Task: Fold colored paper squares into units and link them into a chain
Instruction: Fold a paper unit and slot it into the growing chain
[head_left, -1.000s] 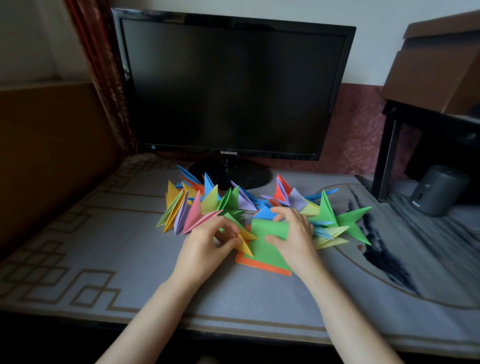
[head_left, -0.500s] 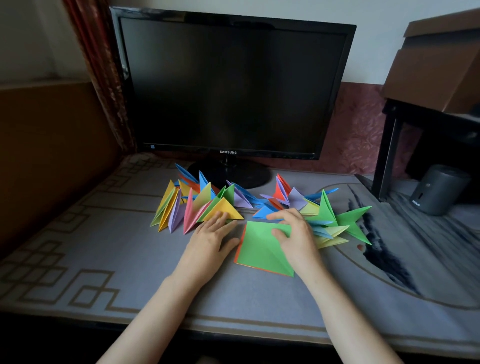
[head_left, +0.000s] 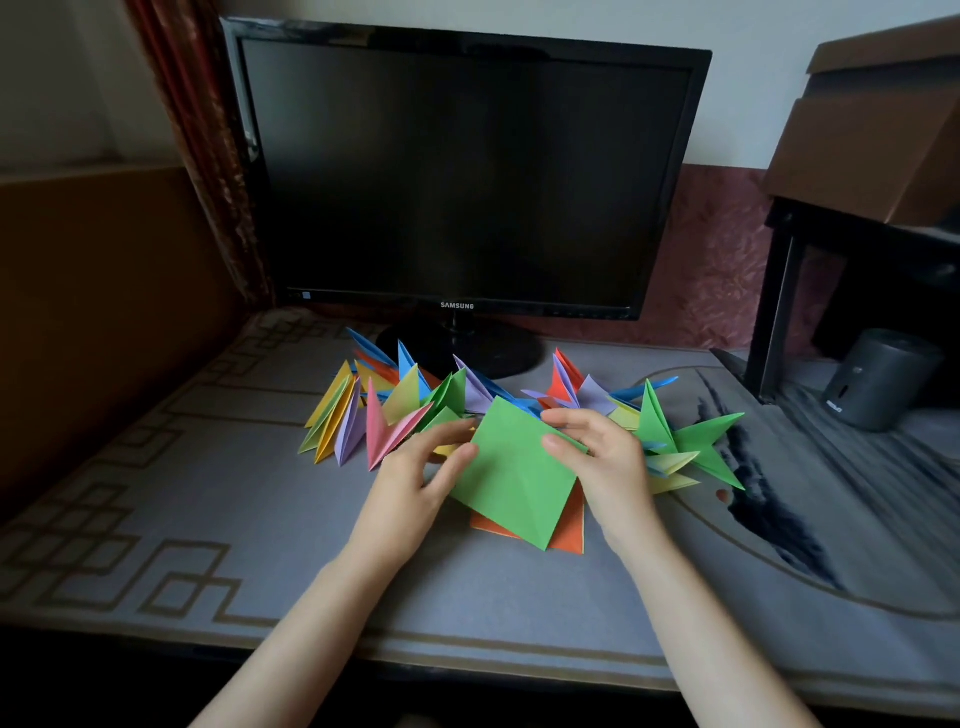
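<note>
A green paper square (head_left: 511, 467) is held tilted like a diamond just above the desk mat. My left hand (head_left: 415, 475) pinches its left corner and my right hand (head_left: 602, 457) grips its right edge. Under it lies an orange sheet (head_left: 569, 530), the top of a small stack of squares. Behind my hands, a chain of folded units (head_left: 395, 410) in yellow, purple, pink, green and blue curves across the desk. Its right end finishes in green pointed units (head_left: 691, 441).
A black monitor (head_left: 462, 171) stands at the back, its round base (head_left: 457, 345) just behind the chain. A grey cylinder (head_left: 878, 379) sits at the right under a dark shelf frame (head_left: 779, 306). The grey patterned mat (head_left: 208, 519) covers the desk.
The green square was lying flat on the stack; both hands have lifted and turned it. My left hand moved from the mat to the sheet's left corner.
</note>
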